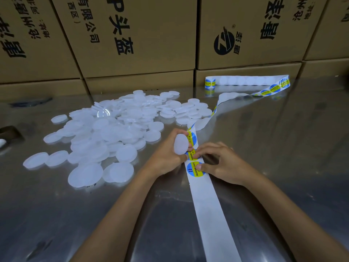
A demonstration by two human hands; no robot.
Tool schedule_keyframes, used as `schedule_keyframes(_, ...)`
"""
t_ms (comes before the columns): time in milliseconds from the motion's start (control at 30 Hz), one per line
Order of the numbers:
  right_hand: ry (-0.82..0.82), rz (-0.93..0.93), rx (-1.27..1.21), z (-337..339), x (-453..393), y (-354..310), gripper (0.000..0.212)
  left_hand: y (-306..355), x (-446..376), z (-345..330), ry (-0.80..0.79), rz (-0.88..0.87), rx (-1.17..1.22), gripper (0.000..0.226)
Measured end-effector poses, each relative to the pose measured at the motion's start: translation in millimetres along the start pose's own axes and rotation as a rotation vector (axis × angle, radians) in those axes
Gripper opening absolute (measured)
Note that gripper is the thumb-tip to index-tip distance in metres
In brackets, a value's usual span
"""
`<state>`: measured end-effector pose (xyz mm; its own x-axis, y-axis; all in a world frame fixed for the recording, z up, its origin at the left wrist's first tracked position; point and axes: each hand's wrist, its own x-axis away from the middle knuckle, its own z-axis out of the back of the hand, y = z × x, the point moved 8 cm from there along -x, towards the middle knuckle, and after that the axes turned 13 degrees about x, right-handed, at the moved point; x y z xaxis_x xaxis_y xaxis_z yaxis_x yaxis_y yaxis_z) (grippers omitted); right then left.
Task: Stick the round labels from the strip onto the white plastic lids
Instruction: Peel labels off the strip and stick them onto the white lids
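Several brown cardboard boxes [139,35] wall a shiny steel counter [283,148]. Dozens of round white lids [105,133] heap left of the paper strip [209,208]. Left hand [168,154] grips one lid [181,144]; right hand [221,161] pinches a blue-yellow label [192,155].
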<state>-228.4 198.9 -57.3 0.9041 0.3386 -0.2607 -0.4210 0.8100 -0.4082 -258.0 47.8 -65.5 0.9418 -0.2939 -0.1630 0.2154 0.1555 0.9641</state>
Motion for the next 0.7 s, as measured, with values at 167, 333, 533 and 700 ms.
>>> schedule_keyframes(167, 0.068, -0.021, 0.011, 2, -3, -1, 0.018, 0, -2, -2, -0.032, -0.014, 0.000, 0.054)
schedule_keyframes(333, 0.151, 0.025, -0.015, 8, 1, -9, 0.016, -2, -5, 0, -0.026, 0.001, 0.008, 0.055)
schedule_keyframes(533, 0.158, -0.012, -0.337, 18, 6, -15, 0.018, 2, -5, 0, 0.002, -0.009, 0.005, 0.054)
schedule_keyframes(700, 0.184, -0.155, -0.831, 27, 14, 0, 0.015, 5, -1, 1, 0.097, 0.009, 0.135, 0.035)
